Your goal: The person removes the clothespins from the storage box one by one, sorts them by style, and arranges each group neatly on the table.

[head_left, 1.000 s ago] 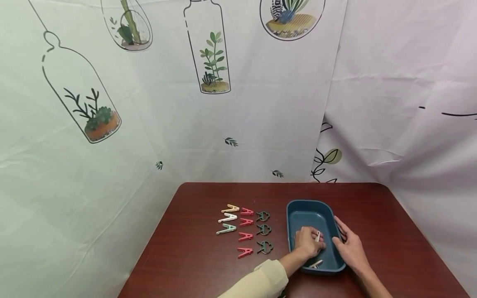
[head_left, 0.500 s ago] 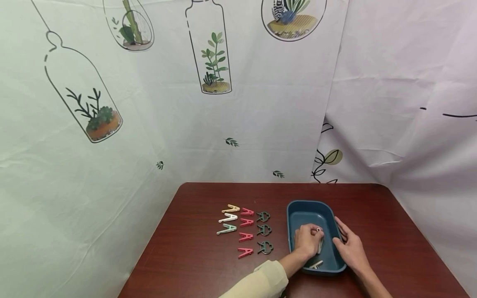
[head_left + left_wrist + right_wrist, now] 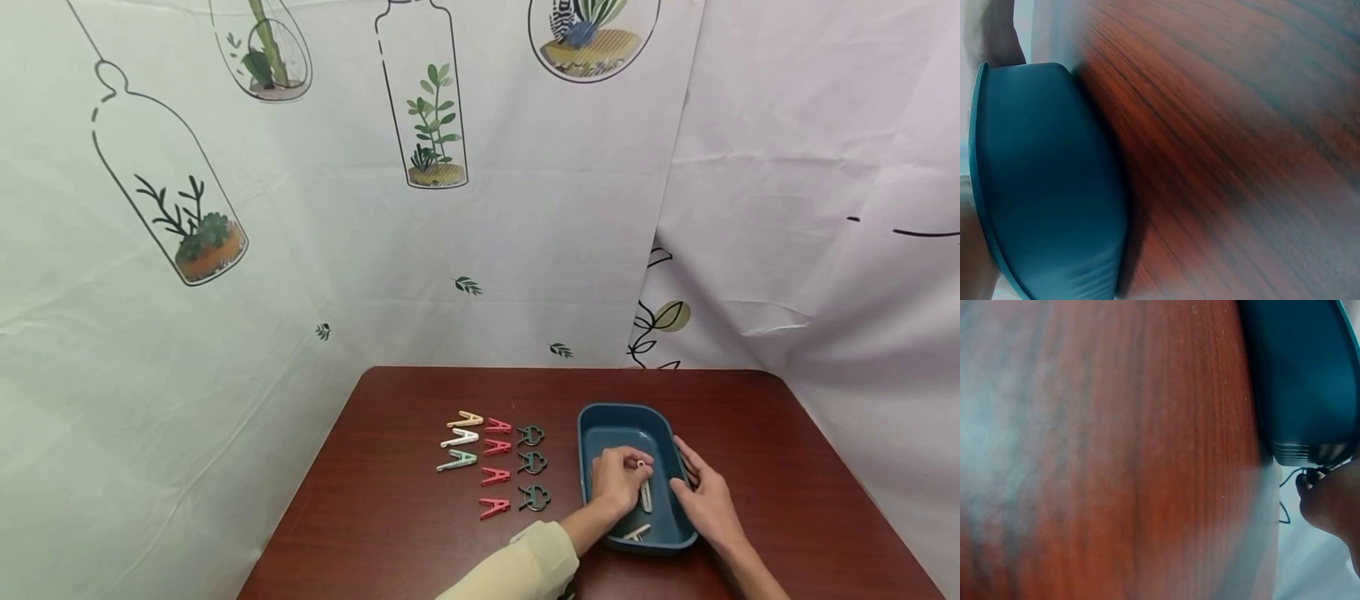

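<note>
My left hand (image 3: pixel 617 483) is inside the blue tray (image 3: pixel 585 433) in the head view, its fingertips pinching a pale clothespin (image 3: pixel 646 497) whose lower end points toward the near side. Another pale clothespin (image 3: pixel 637 532) lies on the tray floor at the near end. My right hand (image 3: pixel 708 504) holds the tray's right side, thumb at the rim and fingers along the outer wall. The left wrist view is mostly tray wall (image 3: pixel 1047 162) and tabletop. In the right wrist view, part of the right hand (image 3: pixel 1335 503) shows beside the tray; dark shapes near its fingertips are unclear.
Left of the tray, clips lie in columns on the brown table (image 3: pixel 405 517): yellow (image 3: pixel 467 419), white (image 3: pixel 460 437) and mint (image 3: pixel 457 460) clothespins, several red clothespins (image 3: pixel 495 476), and dark green round clips (image 3: pixel 534 498). A printed cloth (image 3: pixel 525 250) hangs behind.
In my left fingers, the pale clothespin has turned from pointing up to hanging downward, more of it showing now. The right hand and tray stay put.
</note>
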Tool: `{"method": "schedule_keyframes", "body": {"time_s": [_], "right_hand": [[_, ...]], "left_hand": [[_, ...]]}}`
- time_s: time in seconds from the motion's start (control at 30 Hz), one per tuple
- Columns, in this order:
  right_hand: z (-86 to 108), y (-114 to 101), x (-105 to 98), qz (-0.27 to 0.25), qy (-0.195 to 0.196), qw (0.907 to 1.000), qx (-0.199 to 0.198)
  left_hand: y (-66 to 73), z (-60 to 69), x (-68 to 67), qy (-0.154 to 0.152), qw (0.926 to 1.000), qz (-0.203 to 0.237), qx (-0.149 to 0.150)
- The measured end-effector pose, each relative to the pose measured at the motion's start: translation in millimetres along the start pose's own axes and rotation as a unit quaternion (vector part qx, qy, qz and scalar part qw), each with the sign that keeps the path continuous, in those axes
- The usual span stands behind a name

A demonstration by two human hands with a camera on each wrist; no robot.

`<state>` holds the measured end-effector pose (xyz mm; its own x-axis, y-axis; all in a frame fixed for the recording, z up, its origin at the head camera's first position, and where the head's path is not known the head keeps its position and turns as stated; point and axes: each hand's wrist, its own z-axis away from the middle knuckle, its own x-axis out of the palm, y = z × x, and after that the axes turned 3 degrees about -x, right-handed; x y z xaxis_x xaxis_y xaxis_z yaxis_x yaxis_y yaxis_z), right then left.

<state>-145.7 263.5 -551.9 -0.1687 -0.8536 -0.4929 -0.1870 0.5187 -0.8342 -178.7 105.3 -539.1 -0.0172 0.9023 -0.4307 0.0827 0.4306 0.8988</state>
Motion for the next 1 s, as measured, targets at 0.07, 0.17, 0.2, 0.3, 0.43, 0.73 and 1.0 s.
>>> {"method": "schedule_keyframes", "body": {"time_s": [0.07,0.17,0.2,0.3,0.43,0.73,1.0], "right_hand": [[0.0,0,0,0.002,0.001,1.0000,-0.001],[0.2,0,0,0.004,0.000,1.0000,-0.002],[0.3,0,0,0.003,-0.002,1.0000,-0.002],[0.8,-1,-1,-0.002,-0.008,1.0000,0.002],[1.1,-2,-1,0.000,-0.010,0.9999,0.005],[-0.1,-2,-1,0.005,-0.011,0.9999,0.008],[-0.5,-2,-1,0.003,-0.005,1.0000,0.007]], "left_hand": [[-0.9,0.3,-1.6,0.001,0.9998,0.004,0.020],[-4.1,-0.4,-2.9,0.005,0.9988,0.011,0.047],[-4.2,-0.9,-4.2,0.004,0.9984,0.011,0.055],[-2.2,-2.4,-8.6,0.003,0.9979,0.015,0.063],[4.0,-4.9,-14.9,-0.002,0.9984,0.018,0.054],[13.5,-12.2,-21.4,-0.007,0.9975,0.026,0.066],[23.8,-22.2,-34.5,-0.025,0.9958,0.030,0.083]]}}
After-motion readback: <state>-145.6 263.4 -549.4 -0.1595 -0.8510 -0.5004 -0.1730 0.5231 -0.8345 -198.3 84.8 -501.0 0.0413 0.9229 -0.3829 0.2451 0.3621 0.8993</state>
